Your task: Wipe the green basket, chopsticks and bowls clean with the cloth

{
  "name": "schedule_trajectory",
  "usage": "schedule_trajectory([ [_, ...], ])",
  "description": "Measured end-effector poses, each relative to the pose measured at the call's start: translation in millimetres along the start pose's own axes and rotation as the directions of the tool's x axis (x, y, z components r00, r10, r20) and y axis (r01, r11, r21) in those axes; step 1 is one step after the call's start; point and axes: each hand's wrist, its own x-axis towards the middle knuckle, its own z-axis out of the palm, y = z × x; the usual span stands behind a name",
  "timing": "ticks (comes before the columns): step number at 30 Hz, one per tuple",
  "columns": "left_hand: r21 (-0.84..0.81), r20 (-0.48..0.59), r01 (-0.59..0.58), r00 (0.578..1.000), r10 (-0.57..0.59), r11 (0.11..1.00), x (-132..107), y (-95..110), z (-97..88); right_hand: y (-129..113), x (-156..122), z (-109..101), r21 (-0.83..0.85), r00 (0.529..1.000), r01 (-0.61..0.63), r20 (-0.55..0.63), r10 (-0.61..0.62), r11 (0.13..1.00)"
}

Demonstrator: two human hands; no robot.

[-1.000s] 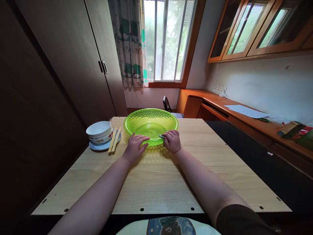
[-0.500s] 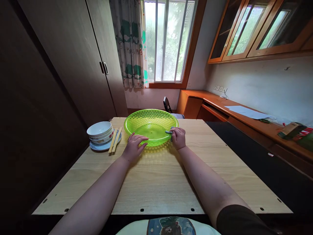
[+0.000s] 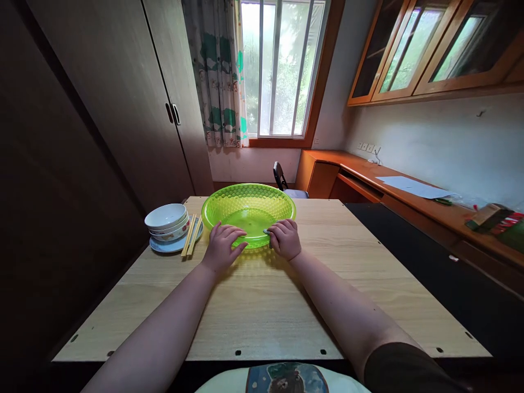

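A translucent green plastic basin [image 3: 249, 219] stands upright on the wooden table. My left hand [image 3: 223, 246] grips its near left rim, fingers laid over the edge and thumb on the outer side. At the near right rim, my right hand [image 3: 285, 240] is closed round a small grey-blue cloth [image 3: 267, 232], pressed over the rim. Most of the cloth is hidden by the fingers. Left of the basin, a stack of white bowls [image 3: 165, 217] rests on a blue-and-white plate [image 3: 164, 247]. Wooden chopsticks [image 3: 191, 237] lie across the plate's right side.
The pale wooden table [image 3: 262, 311] reaches toward me, with dark holes along its near edge. A folding chair [image 3: 280, 176] is behind it. To the right runs an orange wooden desk [image 3: 356, 161] with paper sheets [image 3: 413, 187]. A dark wardrobe [image 3: 123, 98] stands left.
My right hand has slid left and slightly nearer along the basin's rim with the cloth. The basin has shifted a little left and nearer. My left hand still holds the rim.
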Motion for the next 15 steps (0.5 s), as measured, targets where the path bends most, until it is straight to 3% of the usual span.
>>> schedule_trajectory([
  [9,-0.063,0.015,0.057,0.998,-0.057,0.996,4,2,1.5,13,-1,-2,0.026,0.997,-0.08,-0.018,0.081,0.996],
  [15,-0.061,0.028,0.06,0.998,-0.059,0.996,5,-3,-2.9,35,-3,-1,0.097,0.979,-0.168,-0.103,0.178,0.981],
])
